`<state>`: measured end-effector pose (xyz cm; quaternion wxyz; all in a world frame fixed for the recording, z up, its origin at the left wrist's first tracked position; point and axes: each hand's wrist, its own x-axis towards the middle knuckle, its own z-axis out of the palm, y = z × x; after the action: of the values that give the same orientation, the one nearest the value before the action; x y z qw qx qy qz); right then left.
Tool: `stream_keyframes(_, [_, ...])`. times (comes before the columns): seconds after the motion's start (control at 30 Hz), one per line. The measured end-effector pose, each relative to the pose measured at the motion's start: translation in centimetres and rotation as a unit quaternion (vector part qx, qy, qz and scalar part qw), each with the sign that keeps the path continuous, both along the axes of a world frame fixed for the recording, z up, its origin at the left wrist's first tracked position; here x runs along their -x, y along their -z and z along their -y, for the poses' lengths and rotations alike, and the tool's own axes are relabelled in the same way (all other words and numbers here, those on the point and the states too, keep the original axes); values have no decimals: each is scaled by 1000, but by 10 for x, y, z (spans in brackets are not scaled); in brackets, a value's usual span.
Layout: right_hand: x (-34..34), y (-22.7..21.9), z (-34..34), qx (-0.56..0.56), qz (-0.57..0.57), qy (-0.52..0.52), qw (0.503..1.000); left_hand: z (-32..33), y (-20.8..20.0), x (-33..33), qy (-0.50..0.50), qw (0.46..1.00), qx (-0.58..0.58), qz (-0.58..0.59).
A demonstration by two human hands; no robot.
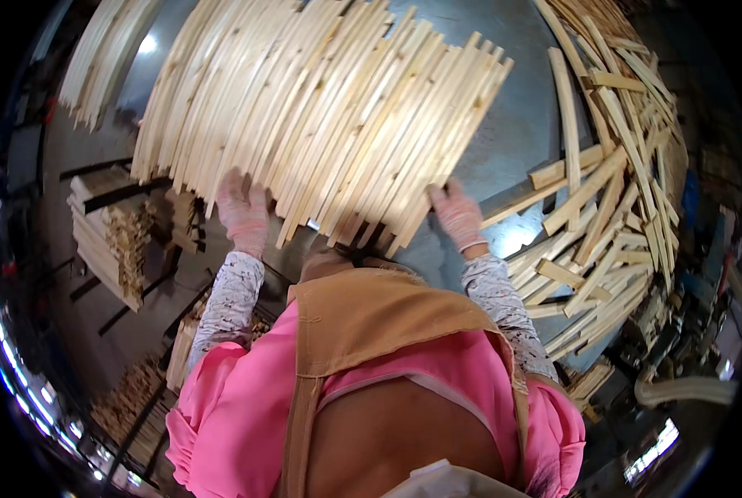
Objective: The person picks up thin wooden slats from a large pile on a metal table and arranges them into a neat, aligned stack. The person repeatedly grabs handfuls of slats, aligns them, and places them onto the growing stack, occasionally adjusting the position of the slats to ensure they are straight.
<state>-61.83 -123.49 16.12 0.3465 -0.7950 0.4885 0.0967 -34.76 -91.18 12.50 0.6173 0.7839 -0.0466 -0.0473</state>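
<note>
Slats lie side by side as a wide layer on the metal tabletop, beyond both hands and extending left past the left one. Left hand is at the layer's near ends, left of its middle, fingertips touching; can't tell if that grip is spread or pinching. Right hand is at the near right corner, fingertips by the outermost slat's edge; can't tell whether this grip pinches it. Loose sticks heaped right; second slat group far left.

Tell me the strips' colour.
The strips are pale tan with some brown knots, best in the head view.
</note>
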Motion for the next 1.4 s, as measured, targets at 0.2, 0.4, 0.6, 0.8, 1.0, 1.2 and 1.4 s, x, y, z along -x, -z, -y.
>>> stream_keyframes(0.2, [-28,34,92,55,163,108,979,-85,27,-90,-212,915,-342,-43])
stream_keyframes(0.4, [-78,54,122,110,82,145,980,-122,71,-122,24,913,-405,33])
stream_keyframes(0.6, [-56,57,155,48,127,140,981,-116,47,26,131,919,-362,90])
stream_keyframes(0.8, [-42,45,217,9,76,83,994,-23,-13,7,340,823,-444,100])
stream_keyframes(1.0, [-77,25,199,95,116,111,982,152,29,-110,190,975,-44,-107])
stream_keyframes(1.2, [-62,31,212,-226,327,196,896,182,-4,-133,243,934,-51,-258])
stream_keyframes(1.4, [-52,32,218,-244,320,171,899,165,14,-142,274,925,17,-263])
